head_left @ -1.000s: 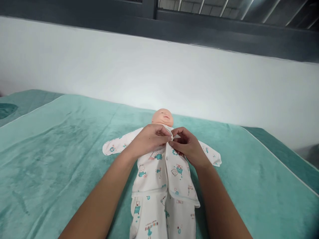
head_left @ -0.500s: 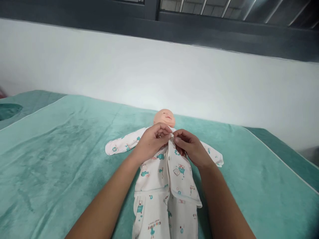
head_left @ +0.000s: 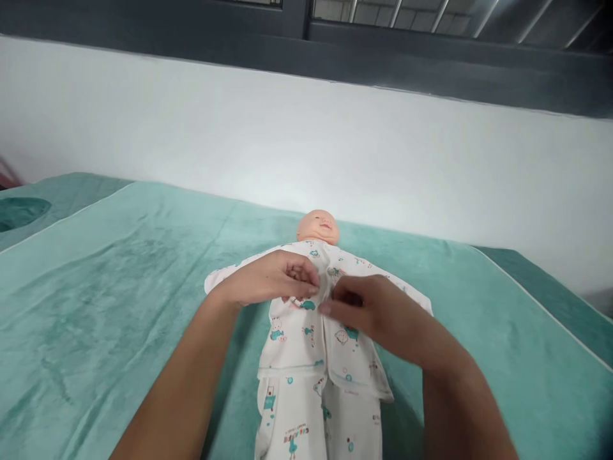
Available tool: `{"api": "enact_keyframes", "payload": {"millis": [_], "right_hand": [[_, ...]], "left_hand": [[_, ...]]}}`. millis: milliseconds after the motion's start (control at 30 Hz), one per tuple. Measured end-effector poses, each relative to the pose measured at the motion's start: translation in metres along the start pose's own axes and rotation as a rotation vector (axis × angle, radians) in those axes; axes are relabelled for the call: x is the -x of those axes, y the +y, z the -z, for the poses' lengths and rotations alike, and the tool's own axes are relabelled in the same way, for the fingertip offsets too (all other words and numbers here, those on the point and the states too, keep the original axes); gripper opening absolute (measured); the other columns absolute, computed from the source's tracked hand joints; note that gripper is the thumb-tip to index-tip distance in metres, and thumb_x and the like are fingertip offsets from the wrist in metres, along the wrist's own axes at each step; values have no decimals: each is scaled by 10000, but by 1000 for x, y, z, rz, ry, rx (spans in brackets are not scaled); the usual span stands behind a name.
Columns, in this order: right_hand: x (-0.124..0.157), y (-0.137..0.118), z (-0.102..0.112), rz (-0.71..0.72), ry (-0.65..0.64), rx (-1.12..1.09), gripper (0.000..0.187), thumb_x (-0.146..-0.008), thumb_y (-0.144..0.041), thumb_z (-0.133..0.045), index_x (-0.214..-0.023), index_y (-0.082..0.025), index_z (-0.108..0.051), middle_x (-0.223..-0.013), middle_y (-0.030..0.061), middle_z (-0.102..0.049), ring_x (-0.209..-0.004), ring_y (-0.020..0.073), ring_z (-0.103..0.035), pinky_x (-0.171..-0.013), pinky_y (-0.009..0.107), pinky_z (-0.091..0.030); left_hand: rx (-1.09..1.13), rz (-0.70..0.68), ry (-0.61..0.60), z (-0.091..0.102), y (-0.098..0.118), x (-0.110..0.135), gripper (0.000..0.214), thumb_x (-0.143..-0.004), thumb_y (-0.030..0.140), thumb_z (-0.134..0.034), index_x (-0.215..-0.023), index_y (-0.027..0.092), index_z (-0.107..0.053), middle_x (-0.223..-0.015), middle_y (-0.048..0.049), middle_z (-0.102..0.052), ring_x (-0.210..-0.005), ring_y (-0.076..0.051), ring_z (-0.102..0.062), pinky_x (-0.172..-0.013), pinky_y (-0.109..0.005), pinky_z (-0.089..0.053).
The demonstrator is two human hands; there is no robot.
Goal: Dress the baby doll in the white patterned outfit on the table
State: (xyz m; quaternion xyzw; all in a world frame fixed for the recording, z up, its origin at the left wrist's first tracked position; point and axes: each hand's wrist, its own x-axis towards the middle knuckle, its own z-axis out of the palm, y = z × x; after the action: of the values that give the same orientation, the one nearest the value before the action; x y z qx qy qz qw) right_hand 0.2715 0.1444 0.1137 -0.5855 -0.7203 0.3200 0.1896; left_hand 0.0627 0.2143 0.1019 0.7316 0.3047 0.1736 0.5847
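Note:
A baby doll (head_left: 317, 227) lies on its back, head away from me, in a white printed baby shirt (head_left: 294, 348) that opens down the front. My left hand (head_left: 282, 278) is at the chest, its fingers curled and its thumb and fingertips closed at the shirt's front edge. Across from it, my right hand (head_left: 371, 310) is slightly blurred, with bent fingers and the thumb closed at the other front edge. The fingers hide the fabric between them. Matching white printed pants (head_left: 297, 421) cover the doll's legs.
A green padded sheet (head_left: 119, 306) spreads under the doll. Behind it stands a white wall (head_left: 287, 140) below a dark window frame (head_left: 239, 48) with bars. At the far left is a dark green oval (head_left: 22, 213) in the surface.
Both hands have moved down from the shirt's neckline to mid-chest. The collar, covered before, now shows lying closed under the doll's chin.

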Motion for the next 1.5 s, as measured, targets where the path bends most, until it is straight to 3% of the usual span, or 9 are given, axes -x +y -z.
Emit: {"api": "enact_keyframes", "payload": {"millis": [100,167,333,433,633,867,1067,1367,1500], "right_hand": [[9,-11,-3,-27,-3,184,295,-809,-388,-656,-631,-200,-514,-600,-11,-546,-514,107,-390,-437,257,-239],[8,-7,-1,-21,-39,175,278,-825,-330,-627,-626,-197,-484,-596,-18,-522,-520,103,-373,-436,252,-237],[-4,25,8,13,-294,-329,231,-852,-354,-640,-724,-187,-546,-625,-30,-521,-570,109,-502,-533,240,-417],[-9,37,6,84,-256,-578,267,-826,-367,-694,-714,-173,-547,-636,-38,-495,-570,91,-501,-539,224,-440],[-13,40,-4,127,-236,-689,300,-837,-361,-701,-670,-162,-551,-595,-47,-484,-510,66,-483,-477,187,-406],[-18,51,-14,118,-188,-795,335,-830,-409,-701,-665,-171,-531,-549,-55,-481,-425,67,-462,-404,185,-372],[-20,49,-15,56,-150,-856,358,-790,-433,-739,-662,-171,-531,-541,-58,-476,-412,63,-456,-378,176,-380],[-18,52,-13,103,-256,-925,304,-912,-430,-599,-768,-164,-577,-595,-4,-609,-481,99,-592,-431,186,-483],[-14,48,-6,135,-293,-824,225,-842,-358,-707,-872,-166,-592,-658,4,-655,-552,109,-622,-517,216,-523]], "left_hand": [[-179,-5,-64,1,4,2,173,-762,365,-684,-836,209,-678,-791,13,-627,-700,-122,-545,-582,-230,-406],[-243,-33,-67,-2,4,1,161,-766,365,-681,-813,212,-673,-796,22,-623,-693,-115,-536,-576,-226,-397],[-270,-83,-63,-3,6,0,182,-815,385,-635,-813,204,-649,-805,25,-634,-690,-107,-531,-570,-220,-390],[-267,-88,-75,-5,7,1,207,-800,412,-657,-864,215,-660,-841,28,-650,-724,-113,-554,-593,-220,-407],[-358,-112,-14,-13,9,0,160,-814,353,-621,-763,201,-633,-780,31,-629,-671,-109,-525,-546,-231,-361],[22,-83,-123,-11,6,-1,213,-853,387,-605,-803,180,-586,-639,22,-604,-552,-94,-521,-501,-211,-378],[32,-73,-131,-15,7,-5,326,-847,482,-608,-748,172,-587,-655,7,-611,-595,-102,-553,-526,-210,-392],[-98,-31,-15,-20,5,-7,386,-875,549,-520,-727,193,-531,-577,25,-584,-523,-110,-497,-491,-233,-345],[-112,-18,-18,-20,6,-7,397,-871,567,-519,-742,194,-548,-575,25,-588,-521,-109,-494,-488,-231,-342]]}}
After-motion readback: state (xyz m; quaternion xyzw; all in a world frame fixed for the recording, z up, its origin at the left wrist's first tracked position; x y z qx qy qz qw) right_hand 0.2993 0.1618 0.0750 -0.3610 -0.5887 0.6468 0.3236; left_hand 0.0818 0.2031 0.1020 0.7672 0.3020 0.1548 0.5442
